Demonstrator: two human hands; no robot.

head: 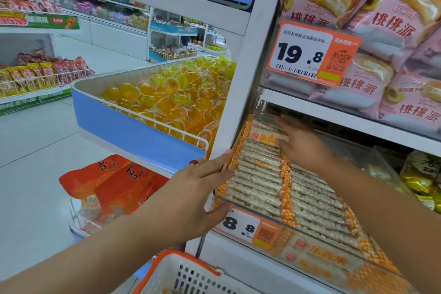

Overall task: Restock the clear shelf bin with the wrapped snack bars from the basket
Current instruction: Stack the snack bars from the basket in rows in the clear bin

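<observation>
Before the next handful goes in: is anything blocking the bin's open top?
Partly. The shelf holding pink cake packs overhangs the rear of the clear bin, where the right hand works; the front is open. The left hand presses the snack bars.

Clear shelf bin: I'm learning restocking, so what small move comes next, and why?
Probably press the stood-up row of orange-checked wrapped snack bars level: the left hand flanks its left end, the right hand lies flat on top inside the clear plastic shelf bin.

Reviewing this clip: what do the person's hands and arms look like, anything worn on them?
Both forearms are bare, with no sleeves, gloves or watch in view. The left hand wears a ring with a red top on one finger. The right hand shows no jewellery.
</observation>
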